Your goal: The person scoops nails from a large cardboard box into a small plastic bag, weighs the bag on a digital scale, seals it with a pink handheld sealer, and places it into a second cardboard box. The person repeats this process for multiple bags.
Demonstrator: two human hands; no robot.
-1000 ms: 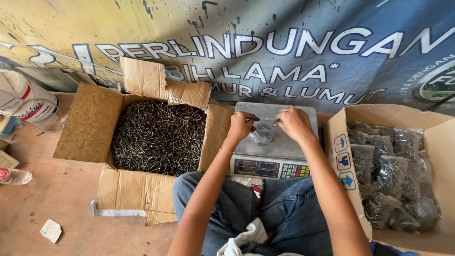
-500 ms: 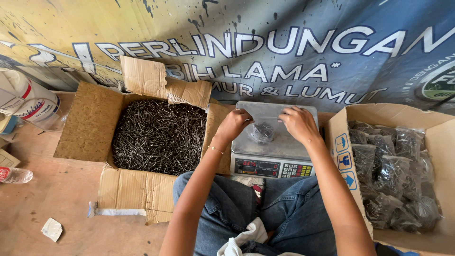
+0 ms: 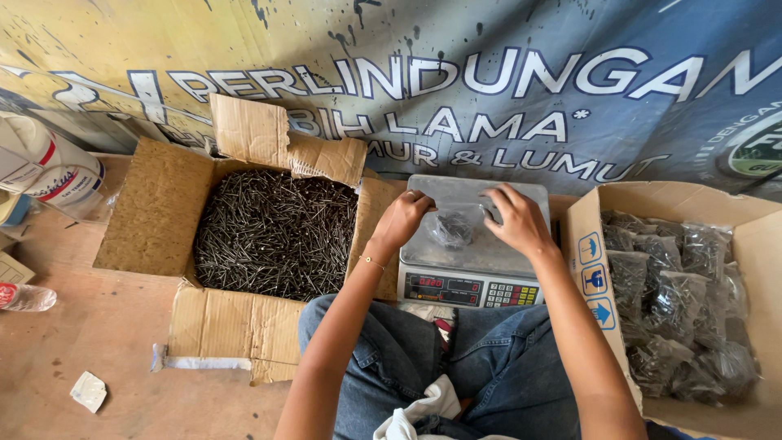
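A digital scale (image 3: 468,287) with a steel tray sits in front of my knees. On the tray lies a small clear plastic bag of dark nails (image 3: 452,229). My left hand (image 3: 401,220) curls its fingers on the bag's upper left edge. My right hand (image 3: 518,222) pinches the bag's upper right edge, palm down over the tray. An open cardboard box of loose dark nails (image 3: 273,232) stands just left of the scale, touching my left wrist's side.
An open cardboard box (image 3: 586,213) at the right holds several filled bags of nails (image 3: 676,301). A printed banner (image 3: 489,90) hangs behind. A white bucket (image 3: 41,171), a plastic bottle (image 3: 24,297) and a paper scrap (image 3: 88,390) lie on the floor at left.
Both hands stay at the bag on the scale tray; the left hand has shifted slightly down and left along the bag's edge.
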